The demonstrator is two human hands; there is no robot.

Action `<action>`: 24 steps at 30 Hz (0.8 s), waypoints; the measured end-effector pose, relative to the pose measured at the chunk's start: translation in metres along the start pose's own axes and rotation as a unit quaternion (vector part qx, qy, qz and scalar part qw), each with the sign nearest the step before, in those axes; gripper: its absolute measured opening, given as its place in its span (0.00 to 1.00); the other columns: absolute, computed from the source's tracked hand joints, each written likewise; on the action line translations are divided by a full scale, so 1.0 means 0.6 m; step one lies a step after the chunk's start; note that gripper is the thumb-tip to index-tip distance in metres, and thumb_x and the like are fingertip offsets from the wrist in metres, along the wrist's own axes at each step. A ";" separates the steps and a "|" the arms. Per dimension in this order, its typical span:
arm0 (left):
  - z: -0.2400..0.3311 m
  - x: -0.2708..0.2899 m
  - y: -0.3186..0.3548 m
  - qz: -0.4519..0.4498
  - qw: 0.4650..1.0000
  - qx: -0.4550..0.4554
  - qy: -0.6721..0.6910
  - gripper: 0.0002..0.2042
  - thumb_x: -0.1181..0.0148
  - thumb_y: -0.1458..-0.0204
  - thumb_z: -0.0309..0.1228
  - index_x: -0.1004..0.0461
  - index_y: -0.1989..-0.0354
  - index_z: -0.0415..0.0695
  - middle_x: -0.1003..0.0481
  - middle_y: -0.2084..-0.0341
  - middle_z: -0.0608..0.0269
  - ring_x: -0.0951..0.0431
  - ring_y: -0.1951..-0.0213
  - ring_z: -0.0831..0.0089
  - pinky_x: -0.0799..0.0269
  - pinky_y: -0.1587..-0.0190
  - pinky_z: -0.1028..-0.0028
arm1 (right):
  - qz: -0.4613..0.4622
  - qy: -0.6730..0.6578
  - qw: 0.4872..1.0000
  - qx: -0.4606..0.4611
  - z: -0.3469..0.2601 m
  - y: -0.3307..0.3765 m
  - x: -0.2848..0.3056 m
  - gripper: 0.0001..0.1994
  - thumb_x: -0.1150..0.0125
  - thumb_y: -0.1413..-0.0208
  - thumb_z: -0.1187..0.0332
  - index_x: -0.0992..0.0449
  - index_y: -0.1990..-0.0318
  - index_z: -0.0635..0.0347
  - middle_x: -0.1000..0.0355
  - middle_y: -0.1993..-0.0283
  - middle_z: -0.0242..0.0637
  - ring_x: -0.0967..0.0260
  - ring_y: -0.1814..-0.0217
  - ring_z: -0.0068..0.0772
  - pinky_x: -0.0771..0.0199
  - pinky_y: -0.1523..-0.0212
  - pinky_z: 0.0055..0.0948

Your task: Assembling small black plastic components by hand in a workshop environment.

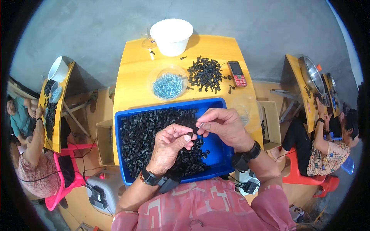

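Observation:
Over a blue tray (pixel 221 169) my two hands meet, fingertips almost touching. Between thumb and forefinger, my left hand (pixel 171 144) pinches a small black plastic part (pixel 190 134), mostly covered by the fingers. A small silver screw (pixel 200 125) sits in the pinch of my right hand (pixel 223 127), close to the black part. Loose black plastic parts (pixel 144 142) heap up in the tray, thickest on its left side. Beyond the tray, a clear round container (pixel 168 82) holds many bluish-silver screws. To its right lies a pile of black pieces (pixel 205 74) on the yellow table (pixel 133 82).
At the table's far edge stands a white bucket (pixel 171 36). A red phone (pixel 237 74) lies right of the pile, with a clear lid-like dish (pixel 246 111) nearer. Cardboard boxes (pixel 103 142) flank the table. Other people (pixel 327 150) sit at side tables left and right.

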State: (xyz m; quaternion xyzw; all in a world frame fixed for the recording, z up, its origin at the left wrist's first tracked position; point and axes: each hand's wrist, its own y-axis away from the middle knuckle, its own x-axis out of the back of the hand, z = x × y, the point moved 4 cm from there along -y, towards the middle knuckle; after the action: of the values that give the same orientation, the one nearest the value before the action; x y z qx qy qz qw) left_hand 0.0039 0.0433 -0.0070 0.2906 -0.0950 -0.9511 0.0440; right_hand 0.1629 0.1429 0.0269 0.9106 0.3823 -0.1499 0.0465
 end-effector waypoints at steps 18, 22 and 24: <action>0.001 0.000 -0.001 0.003 1.000 -0.004 0.001 0.09 0.37 0.44 0.24 0.25 0.56 0.38 0.20 0.65 0.57 0.21 0.67 0.75 0.24 0.64 0.77 | 0.019 -0.050 0.999 -0.009 0.013 0.006 0.000 0.06 0.38 0.41 0.76 0.21 0.57 0.63 0.22 0.58 0.39 0.22 0.61 0.27 0.22 0.63 0.23; -0.001 0.002 -0.002 0.008 1.000 -0.006 -0.002 0.09 0.37 0.44 0.24 0.24 0.56 0.38 0.20 0.65 0.56 0.21 0.67 0.75 0.24 0.64 0.77 | 0.014 -0.019 1.000 -0.005 0.020 0.004 -0.006 0.06 0.38 0.41 0.77 0.21 0.57 0.64 0.24 0.58 0.37 0.23 0.61 0.26 0.22 0.63 0.23; -0.003 0.005 -0.002 0.010 1.000 -0.008 -0.006 0.09 0.37 0.44 0.24 0.24 0.56 0.37 0.20 0.65 0.56 0.21 0.67 0.75 0.23 0.64 0.77 | 0.008 -0.006 1.000 0.002 0.026 0.003 -0.012 0.06 0.38 0.41 0.77 0.21 0.57 0.64 0.25 0.58 0.36 0.23 0.61 0.26 0.22 0.63 0.22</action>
State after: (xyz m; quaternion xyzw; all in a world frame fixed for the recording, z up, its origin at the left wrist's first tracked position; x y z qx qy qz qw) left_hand 0.0026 0.0441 -0.0103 0.2839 -0.0906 -0.9530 0.0554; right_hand 0.1558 0.1334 0.0145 0.9127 0.3749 -0.1557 0.0478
